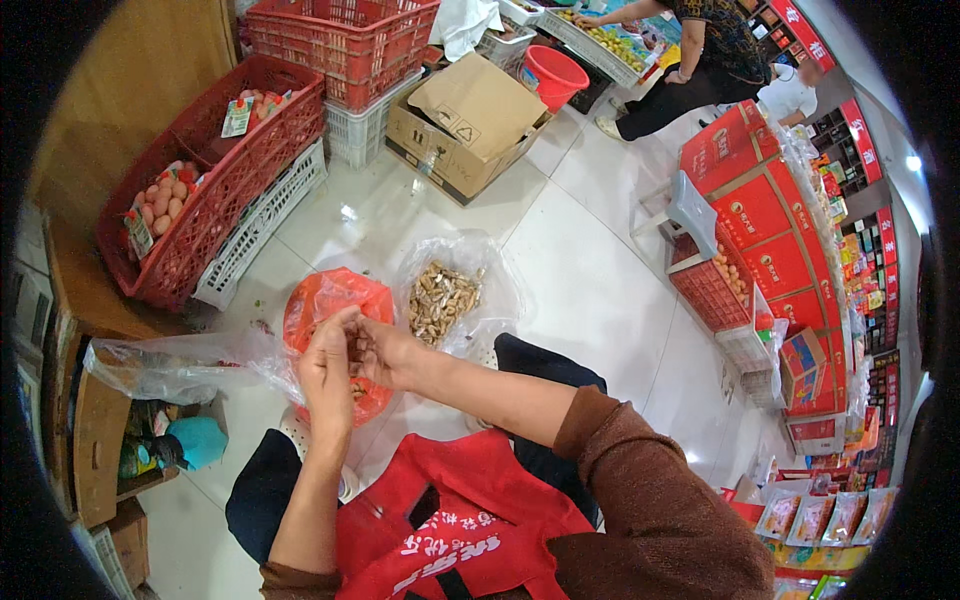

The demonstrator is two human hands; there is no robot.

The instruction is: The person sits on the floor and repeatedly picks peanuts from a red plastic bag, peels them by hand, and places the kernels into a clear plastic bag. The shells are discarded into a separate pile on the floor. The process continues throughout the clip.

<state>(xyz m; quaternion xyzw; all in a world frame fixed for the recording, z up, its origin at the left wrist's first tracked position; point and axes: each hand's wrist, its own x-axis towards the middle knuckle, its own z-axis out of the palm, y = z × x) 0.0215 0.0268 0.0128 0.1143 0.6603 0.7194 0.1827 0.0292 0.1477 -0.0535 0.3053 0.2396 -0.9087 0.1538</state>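
My left hand [326, 367] and my right hand [384, 351] meet, fingers curled toward each other, above a red plastic bag [337, 289] on the floor. The fingers hide whatever may lie between them. A few small brown pieces [358, 390] show inside the red bag, just below my hands. Right of it, a clear plastic bag [499, 289] lies spread open, with a heap of small elongated brown pieces [444, 300] in it; their kind is hard to tell. Another clear plastic bag [180, 364] stretches leftward from beside my left hand.
Red crates of eggs [217, 195] stand at the left, above a wooden cabinet [101, 442]. A cardboard box [465, 127] and a red bucket [553, 79] are ahead. A person [697, 60] bends over a fruit crate. Stacked red cartons [772, 247] and a grey stool [690, 210] line the right.
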